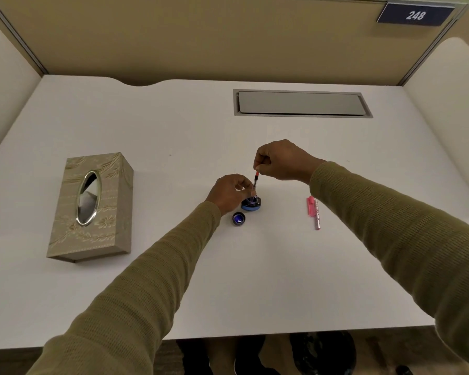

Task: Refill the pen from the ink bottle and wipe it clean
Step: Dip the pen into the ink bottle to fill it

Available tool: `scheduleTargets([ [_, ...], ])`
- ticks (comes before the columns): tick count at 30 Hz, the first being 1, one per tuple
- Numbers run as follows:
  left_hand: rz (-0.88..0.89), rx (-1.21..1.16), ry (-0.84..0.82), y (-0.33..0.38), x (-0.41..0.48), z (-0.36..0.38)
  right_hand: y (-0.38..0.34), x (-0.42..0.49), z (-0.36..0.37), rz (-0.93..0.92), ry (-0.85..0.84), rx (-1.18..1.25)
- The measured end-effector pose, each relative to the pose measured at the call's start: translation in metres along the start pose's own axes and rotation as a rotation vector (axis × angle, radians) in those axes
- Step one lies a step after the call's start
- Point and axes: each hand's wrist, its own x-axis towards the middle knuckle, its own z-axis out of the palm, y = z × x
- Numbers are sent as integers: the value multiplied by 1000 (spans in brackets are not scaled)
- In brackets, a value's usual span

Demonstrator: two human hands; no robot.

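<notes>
A small dark ink bottle point(252, 204) with a blue base stands uncapped at the middle of the white desk point(173, 136). My left hand point(229, 192) grips it from the left. My right hand point(280, 159) pinches the top of a thin pen part point(256, 180), red above and dark below, held upright with its lower end in the bottle's mouth. The bottle's blue cap point(238, 218) lies open side up just in front of the bottle. The pink pen barrel and cap point(314, 212) lie on the desk to the right.
A beige patterned tissue box point(92, 207) with an oval opening stands at the left of the desk. A grey cable hatch point(301, 103) is set into the desk at the back right. Tan partition walls enclose the desk on three sides.
</notes>
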Motion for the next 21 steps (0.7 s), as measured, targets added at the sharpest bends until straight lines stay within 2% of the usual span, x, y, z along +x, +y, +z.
scheduleTargets([
  [21, -16, 21, 5, -2, 3, 1, 2, 0, -2, -11, -30, 10],
])
